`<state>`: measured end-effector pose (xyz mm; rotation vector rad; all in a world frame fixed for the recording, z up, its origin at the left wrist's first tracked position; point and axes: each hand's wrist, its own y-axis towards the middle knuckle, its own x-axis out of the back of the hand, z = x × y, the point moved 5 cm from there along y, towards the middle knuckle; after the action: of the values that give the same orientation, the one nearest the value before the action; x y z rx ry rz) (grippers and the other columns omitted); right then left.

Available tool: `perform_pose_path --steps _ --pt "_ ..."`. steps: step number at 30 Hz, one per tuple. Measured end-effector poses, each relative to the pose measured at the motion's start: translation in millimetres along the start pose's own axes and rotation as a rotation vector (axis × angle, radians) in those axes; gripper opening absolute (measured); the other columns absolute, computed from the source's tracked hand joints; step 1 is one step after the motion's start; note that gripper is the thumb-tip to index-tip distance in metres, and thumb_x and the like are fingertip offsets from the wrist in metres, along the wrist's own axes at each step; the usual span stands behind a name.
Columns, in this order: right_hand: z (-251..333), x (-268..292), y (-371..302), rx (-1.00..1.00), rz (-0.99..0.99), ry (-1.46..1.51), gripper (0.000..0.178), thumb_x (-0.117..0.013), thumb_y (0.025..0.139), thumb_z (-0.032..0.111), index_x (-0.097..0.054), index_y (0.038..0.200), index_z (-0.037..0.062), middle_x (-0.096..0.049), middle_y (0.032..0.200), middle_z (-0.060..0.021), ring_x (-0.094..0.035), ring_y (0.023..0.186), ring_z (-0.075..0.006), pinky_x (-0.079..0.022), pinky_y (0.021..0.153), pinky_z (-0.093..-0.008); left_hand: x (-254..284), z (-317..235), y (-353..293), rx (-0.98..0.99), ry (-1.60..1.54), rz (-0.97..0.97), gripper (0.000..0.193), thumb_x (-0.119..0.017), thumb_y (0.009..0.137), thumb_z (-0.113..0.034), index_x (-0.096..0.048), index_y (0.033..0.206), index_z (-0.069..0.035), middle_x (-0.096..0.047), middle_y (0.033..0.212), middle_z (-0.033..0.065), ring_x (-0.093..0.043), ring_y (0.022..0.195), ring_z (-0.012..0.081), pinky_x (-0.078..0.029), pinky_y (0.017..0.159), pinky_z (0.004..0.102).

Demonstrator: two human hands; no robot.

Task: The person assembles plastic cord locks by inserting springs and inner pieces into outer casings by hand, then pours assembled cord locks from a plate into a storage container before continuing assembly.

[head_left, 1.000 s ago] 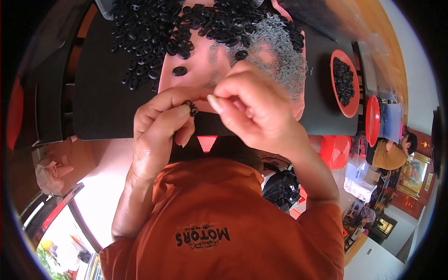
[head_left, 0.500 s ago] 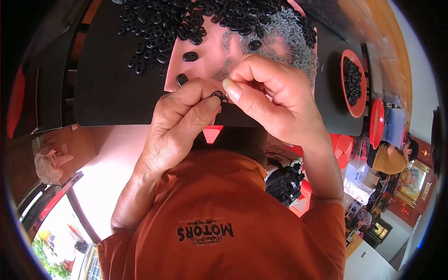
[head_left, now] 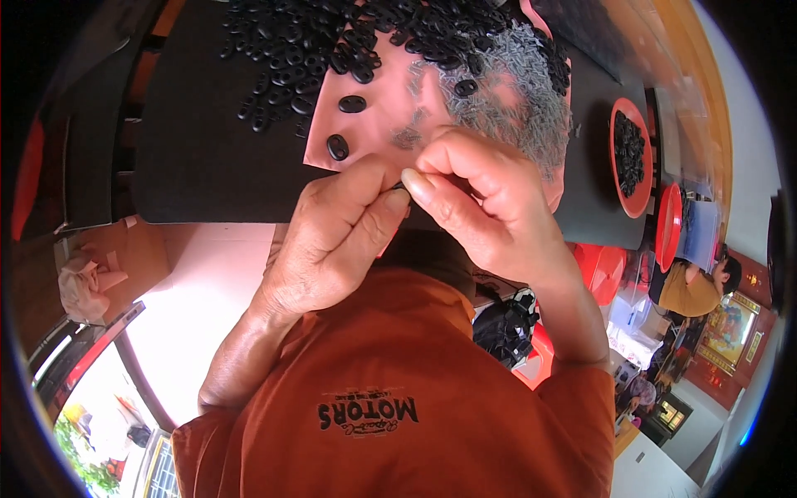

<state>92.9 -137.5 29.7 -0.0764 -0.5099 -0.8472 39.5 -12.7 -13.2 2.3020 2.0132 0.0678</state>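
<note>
My left hand is closed in a pinch on a small black plastic piece, mostly hidden by the fingertips. Against it, my right hand presses thumb and forefinger together; whatever they hold is too small or covered to make out. The two hands meet just past the near edge of a pink sheet. On that sheet lie a black oval two-holed piece, another black oval piece and a third one beside a spread of small grey spring-like pieces.
A heap of black oval pieces covers the far part of the dark table. To the right stands a red bowl of small black parts. Beyond it are a red basin and a person in a mustard top.
Both hands have shifted slightly toward me, and my right fingertips have closed up to the left ones. The black piece, visible before, is now mostly covered.
</note>
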Motion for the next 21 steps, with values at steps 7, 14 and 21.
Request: perform_pose_path --steps 7,14,21 --pt "5.8 -1.6 -1.9 0.052 -0.018 -0.057 0.015 -0.062 0.087 0.006 -0.053 0.076 0.0014 -0.049 0.066 -0.0082 -0.048 0.056 -0.0217 -0.039 0.054 -0.0333 3.3 0.2 -3.3 -0.095 -0.022 -0.015 0.012 -0.051 0.095 -0.010 -0.055 0.094 0.001 -0.055 0.071 0.0036 -0.050 0.062 0.0103 -0.041 0.056 0.0250" --pt "-24.9 26.0 56.0 0.085 -0.001 -0.291 0.008 -0.059 0.089 0.008 -0.054 0.086 0.0027 -0.054 0.076 -0.0105 -0.058 0.067 -0.0271 -0.045 0.061 -0.0351 3.6 -0.8 -1.5 -0.085 0.035 0.061 0.006 -0.054 0.090 -0.003 -0.055 0.087 0.001 -0.053 0.071 0.0121 -0.055 0.062 0.0292 -0.044 0.057 0.0353" --pt "-39.6 -2.6 96.1 0.203 0.070 -0.662 0.007 -0.056 0.087 0.008 -0.057 0.092 0.0032 -0.055 0.085 -0.0099 -0.057 0.073 -0.0303 -0.046 0.065 -0.0382 3.9 -2.6 1.5 -0.121 0.017 0.047 0.009 -0.053 0.089 -0.005 -0.053 0.083 0.002 -0.052 0.071 0.0102 -0.052 0.061 0.0239 -0.043 0.057 0.0330"
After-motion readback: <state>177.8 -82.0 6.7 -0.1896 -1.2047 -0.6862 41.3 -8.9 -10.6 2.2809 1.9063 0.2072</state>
